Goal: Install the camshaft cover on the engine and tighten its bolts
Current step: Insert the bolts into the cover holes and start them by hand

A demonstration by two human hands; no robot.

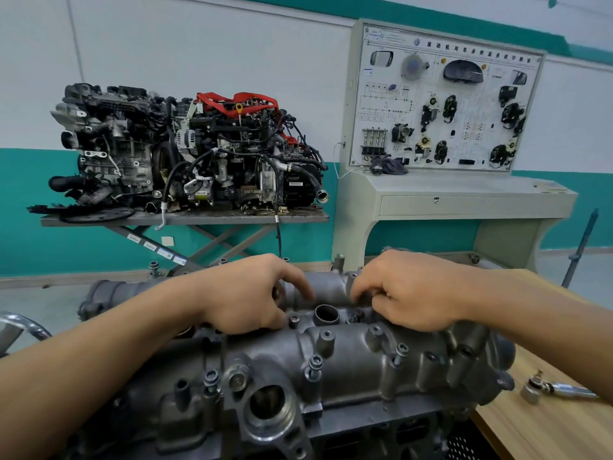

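The grey cast camshaft cover (351, 363) lies on the engine in front of me, with several bolts standing in its bosses. My left hand (245, 293) rests on the cover's middle valley with loosely curved fingers. Its thumb tip is beside a bolt (294, 321) whose head is uncovered, and its index finger reaches toward the round open port (326, 314). My right hand (414, 290) is on the other side of that port, with fingers curled down and thumb close to them above another bolt (355, 315). Whatever the fingertips hold is hidden.
A ratchet with a socket (544, 390) lies on the wooden bench at the right. Behind stand a lift table (185, 219) carrying two complete engines and a grey training board console (444, 104) against the wall. A chrome curved bar (20, 322) shows at the left edge.
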